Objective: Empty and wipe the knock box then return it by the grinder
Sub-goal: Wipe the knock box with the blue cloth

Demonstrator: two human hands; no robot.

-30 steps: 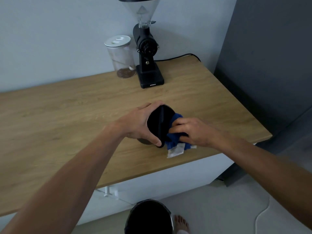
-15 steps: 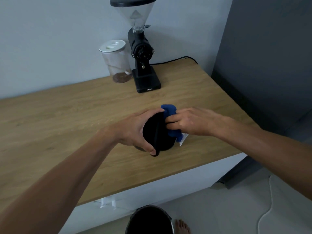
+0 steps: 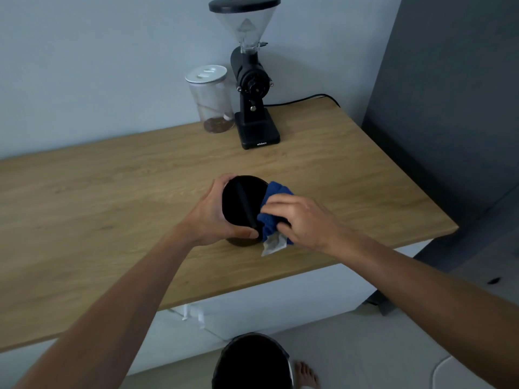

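At frame centre, the left hand (image 3: 209, 217) grips the round black knock box (image 3: 238, 203); the right hand (image 3: 300, 220) clamps a blue cloth (image 3: 273, 192) against its rim, on the wooden tabletop (image 3: 112, 192).

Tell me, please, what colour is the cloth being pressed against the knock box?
The cloth is blue, with a pale tag hanging near its lower edge, seen in the head view.

Single view, head-worn, wide-angle. Looks forward and steeply down from above the near edge of the wooden table (image 3: 118, 209). Close range: both forearms enter from the bottom corners. Far field reaches the grinder (image 3: 251, 88) against the back wall. Lower frame takes in the floor (image 3: 365, 346), dim, and probably a bin (image 3: 251, 363) directly below.
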